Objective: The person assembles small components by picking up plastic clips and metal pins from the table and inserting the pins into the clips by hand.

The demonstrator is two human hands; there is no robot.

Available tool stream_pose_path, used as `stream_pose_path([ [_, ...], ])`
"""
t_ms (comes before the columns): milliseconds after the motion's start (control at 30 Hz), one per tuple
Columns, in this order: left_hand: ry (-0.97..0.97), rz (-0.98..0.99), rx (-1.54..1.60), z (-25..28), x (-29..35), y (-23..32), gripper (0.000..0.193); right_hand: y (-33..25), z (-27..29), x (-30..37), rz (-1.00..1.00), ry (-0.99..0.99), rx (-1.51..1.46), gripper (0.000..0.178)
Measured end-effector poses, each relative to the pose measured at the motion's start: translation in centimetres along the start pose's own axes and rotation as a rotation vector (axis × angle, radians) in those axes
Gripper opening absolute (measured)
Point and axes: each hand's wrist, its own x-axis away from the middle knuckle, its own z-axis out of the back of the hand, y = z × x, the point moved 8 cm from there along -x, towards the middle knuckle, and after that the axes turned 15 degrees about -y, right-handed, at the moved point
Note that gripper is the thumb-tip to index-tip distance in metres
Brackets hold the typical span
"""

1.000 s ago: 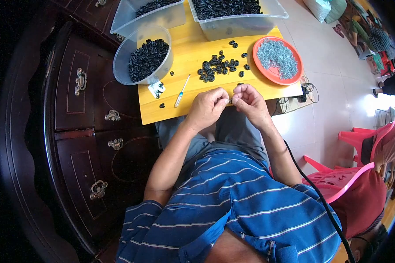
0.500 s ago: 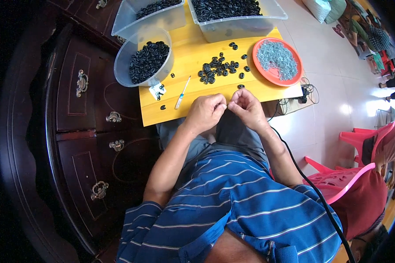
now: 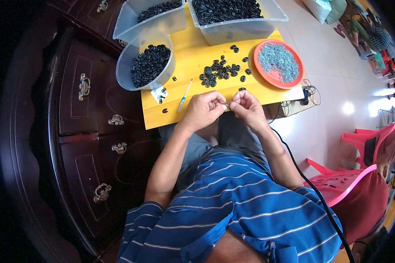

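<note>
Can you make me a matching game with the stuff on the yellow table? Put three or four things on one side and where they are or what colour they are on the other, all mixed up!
Things:
1. Round clear bowl
2. Orange plate
3. Small screwdriver
4. Loose black rings

Descriptions:
A. Lies on the bare yellow table just beyond the left hand
B. Holds a heap of small grey metal bits
C. Scattered in a little pile in the middle of the table
D. Sits at the table's left edge, full of black rings

Pairs: 1-D, 2-B, 3-A, 4-C
</note>
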Motion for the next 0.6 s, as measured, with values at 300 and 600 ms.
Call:
stream_pose_path([
  [300,0.289,-0.014,-0.433,2.1,-1.2,-0.7,0.030,-0.1,2.6,0.6,0.010,0.193,-0.076,0.009],
  [600,0.264,0.020,-0.538,0.8,-1.8,-1.4,0.028,0.5,3.2,0.9,-0.016,0.244,-0.100,0.010],
])
